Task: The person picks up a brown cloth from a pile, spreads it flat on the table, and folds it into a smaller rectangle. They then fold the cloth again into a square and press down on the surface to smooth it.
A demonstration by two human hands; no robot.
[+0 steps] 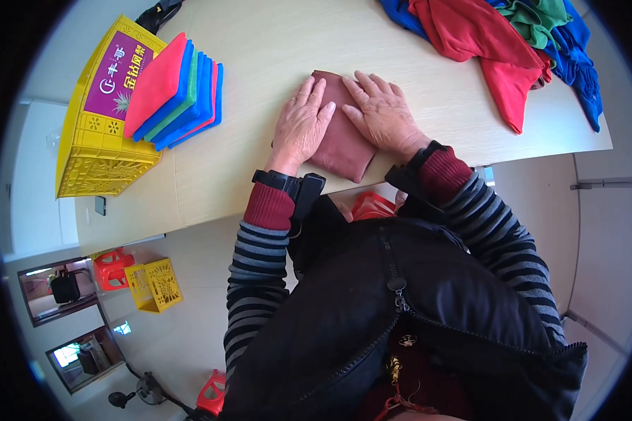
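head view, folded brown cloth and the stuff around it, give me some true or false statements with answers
1. Both hands lie flat on the folded brown cloth. True: the left hand and the right hand press on it with the fingers spread.
2. The stack of folded cloths lies on the floor. False: it leans on the yellow crate at the left of the table.
3. A heap of unfolded red, green and blue cloths lies at the far right of the table. True.
4. The right hand holds a red cloth in the air. False: it rests on the brown cloth.
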